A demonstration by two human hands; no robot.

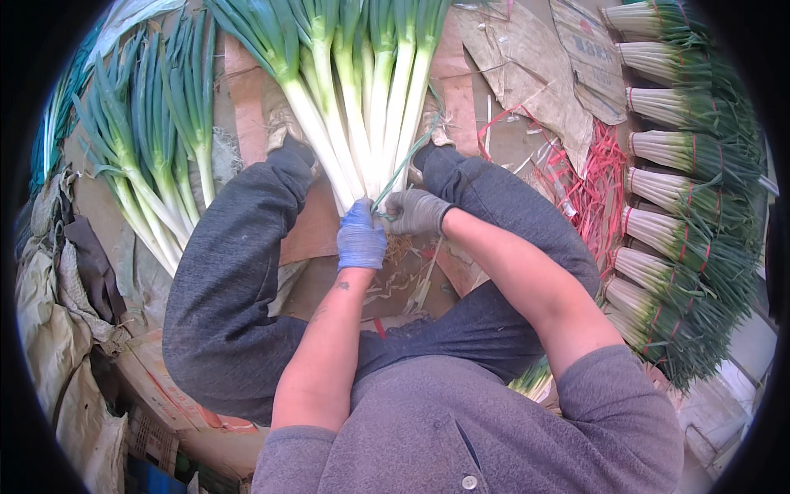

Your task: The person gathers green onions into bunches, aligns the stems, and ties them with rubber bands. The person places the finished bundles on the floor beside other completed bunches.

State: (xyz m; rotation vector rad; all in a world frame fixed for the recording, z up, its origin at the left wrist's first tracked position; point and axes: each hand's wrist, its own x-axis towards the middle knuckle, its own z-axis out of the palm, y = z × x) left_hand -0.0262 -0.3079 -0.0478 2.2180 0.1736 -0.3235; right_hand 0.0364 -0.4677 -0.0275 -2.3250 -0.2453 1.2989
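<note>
A large bunch of leeks or long green onions (364, 117) lies between my knees, its white stalks towards me and its green leaves at the top. A thin green tie (404, 162) runs around the lower stalks. My left hand (361, 236), in a blue glove, is closed at the root end, on the stalks and the tie. Beside it, my right hand (415, 211), in a grey glove, grips the green tie, its fingertips close to the left hand's. Brown roots (398, 247) show just under both hands.
Loose leeks (154, 148) lie left of my leg. Bundles of thinner green onions with red ties (660, 145) form a curved row at the right. Red plastic strips (602, 185) lie beside them. Crumpled sacking (52, 309) is at the left, a plastic crate (151, 439) lower left.
</note>
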